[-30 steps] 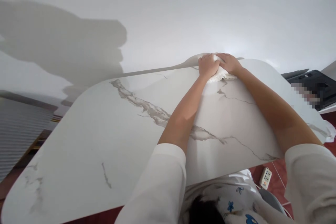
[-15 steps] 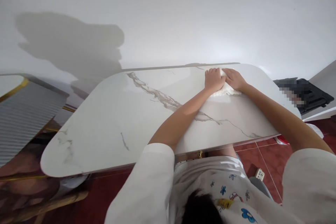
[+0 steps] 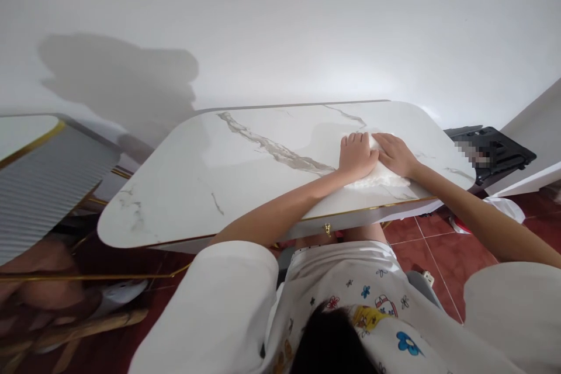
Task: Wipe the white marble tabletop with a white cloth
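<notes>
A white cloth (image 3: 380, 177) lies bunched on the white marble-patterned tabletop (image 3: 184, 187), right of its middle. My left hand (image 3: 357, 155) presses on the cloth's left part, its fingers curled round the material. Over the cloth's right part rests my right hand (image 3: 395, 155), fingers together and bent onto it, pointing up and left. The two hands touch or nearly touch at the thumbs. Part of the cloth is hidden under both palms.
A white wall (image 3: 280, 23) rises behind the table. At the left stands a ribbed grey cabinet (image 3: 52, 175) with gold trim. A black case-like object (image 3: 508, 155) is beyond the table's right end. A gold knob (image 3: 327, 229) sits under the front edge.
Both hands and the cloth have moved from near the table's back edge toward its front edge. The camera view has shifted somewhat, and more of the table's front shows.
</notes>
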Action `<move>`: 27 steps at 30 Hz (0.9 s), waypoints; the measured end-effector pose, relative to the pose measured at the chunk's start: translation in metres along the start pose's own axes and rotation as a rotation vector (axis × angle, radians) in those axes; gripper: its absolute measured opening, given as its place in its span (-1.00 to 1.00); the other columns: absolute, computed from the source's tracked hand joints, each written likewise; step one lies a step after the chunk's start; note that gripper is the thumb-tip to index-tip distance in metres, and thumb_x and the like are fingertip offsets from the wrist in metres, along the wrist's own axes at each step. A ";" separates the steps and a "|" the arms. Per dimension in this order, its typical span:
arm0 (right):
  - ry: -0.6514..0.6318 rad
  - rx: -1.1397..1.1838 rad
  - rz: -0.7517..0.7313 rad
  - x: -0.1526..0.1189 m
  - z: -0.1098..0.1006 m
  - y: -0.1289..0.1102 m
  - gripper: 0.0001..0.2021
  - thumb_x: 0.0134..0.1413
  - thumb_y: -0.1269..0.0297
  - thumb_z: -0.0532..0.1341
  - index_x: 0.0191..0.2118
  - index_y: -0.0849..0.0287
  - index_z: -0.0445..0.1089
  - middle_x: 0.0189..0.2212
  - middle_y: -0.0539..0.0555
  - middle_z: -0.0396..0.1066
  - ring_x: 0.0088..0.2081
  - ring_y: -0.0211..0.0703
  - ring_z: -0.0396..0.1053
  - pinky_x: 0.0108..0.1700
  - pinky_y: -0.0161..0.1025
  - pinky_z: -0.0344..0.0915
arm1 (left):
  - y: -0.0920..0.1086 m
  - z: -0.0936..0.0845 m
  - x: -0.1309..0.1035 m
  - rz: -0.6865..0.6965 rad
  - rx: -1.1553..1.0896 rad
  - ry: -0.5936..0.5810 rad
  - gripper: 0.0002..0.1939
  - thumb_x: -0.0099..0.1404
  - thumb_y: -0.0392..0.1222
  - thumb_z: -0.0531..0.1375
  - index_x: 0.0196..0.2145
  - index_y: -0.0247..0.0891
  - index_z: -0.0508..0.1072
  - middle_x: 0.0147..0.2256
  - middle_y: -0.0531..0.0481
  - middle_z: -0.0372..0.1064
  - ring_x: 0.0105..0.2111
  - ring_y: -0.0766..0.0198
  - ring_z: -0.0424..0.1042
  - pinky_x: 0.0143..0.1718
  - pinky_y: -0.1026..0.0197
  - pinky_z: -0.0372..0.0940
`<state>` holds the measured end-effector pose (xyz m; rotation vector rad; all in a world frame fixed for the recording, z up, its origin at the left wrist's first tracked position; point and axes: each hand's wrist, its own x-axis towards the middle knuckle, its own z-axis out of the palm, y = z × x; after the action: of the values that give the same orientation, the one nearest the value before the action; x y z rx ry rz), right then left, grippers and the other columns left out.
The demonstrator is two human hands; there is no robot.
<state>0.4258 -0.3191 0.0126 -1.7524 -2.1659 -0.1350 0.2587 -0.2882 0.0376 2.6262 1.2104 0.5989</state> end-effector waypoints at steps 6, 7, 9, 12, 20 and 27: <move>-0.004 0.008 -0.050 -0.047 -0.016 -0.017 -0.43 0.31 0.09 -0.11 0.32 0.25 0.17 0.26 0.28 0.27 0.28 0.22 0.21 0.25 0.22 0.20 | 0.027 -0.005 -0.040 -0.014 -0.015 -0.025 -0.59 0.37 -0.22 -0.01 0.14 -0.33 0.27 0.12 -0.23 0.34 0.19 0.03 0.21 0.29 -0.05 0.00; -0.006 0.013 -0.053 -0.052 -0.018 -0.016 -0.43 0.31 0.08 -0.11 0.32 0.24 0.17 0.26 0.28 0.28 0.27 0.21 0.22 0.24 0.21 0.20 | 0.032 -0.004 -0.044 -0.021 -0.020 -0.031 -0.59 0.37 -0.22 -0.01 0.14 -0.34 0.27 0.12 -0.23 0.34 0.19 0.03 0.21 0.29 -0.05 0.00; -0.007 0.024 -0.060 -0.060 -0.023 -0.010 -0.43 0.32 0.06 -0.11 0.32 0.21 0.18 0.26 0.27 0.28 0.27 0.20 0.23 0.24 0.21 0.21 | 0.043 -0.002 -0.046 -0.034 -0.029 -0.037 -0.60 0.37 -0.21 0.00 0.12 -0.33 0.28 0.10 -0.23 0.35 0.18 0.03 0.22 0.28 -0.05 0.01; -0.004 0.040 -0.094 -0.071 -0.030 0.015 -0.42 0.33 0.03 -0.13 0.32 0.19 0.19 0.25 0.26 0.30 0.25 0.19 0.26 0.24 0.21 0.22 | 0.063 0.007 -0.041 -0.033 -0.061 -0.037 -0.62 0.38 -0.17 0.00 0.10 -0.34 0.29 0.11 -0.25 0.34 0.18 0.01 0.21 0.29 -0.08 0.00; 0.056 0.031 -0.067 -0.095 -0.047 0.080 -0.42 0.32 -0.02 -0.11 0.30 0.12 0.24 0.19 0.24 0.38 0.18 0.23 0.34 0.17 0.24 0.30 | 0.107 0.034 -0.007 0.091 -0.118 -0.059 -0.57 0.40 -0.13 -0.02 0.11 -0.44 0.29 0.11 -0.32 0.32 0.18 -0.03 0.19 0.30 -0.10 -0.03; 0.057 -0.009 -0.014 -0.059 -0.037 0.092 -0.44 0.27 0.05 -0.09 0.25 0.15 0.29 0.18 0.21 0.39 0.18 0.23 0.34 0.19 0.21 0.28 | 0.089 0.042 0.030 0.093 -0.099 -0.038 -0.59 0.41 -0.11 -0.02 0.11 -0.37 0.31 0.11 -0.27 0.34 0.18 -0.01 0.21 0.27 -0.06 -0.01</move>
<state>0.5327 -0.3630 0.0151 -1.7170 -2.1406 -0.1957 0.3558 -0.3232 0.0375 2.6105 1.0252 0.6062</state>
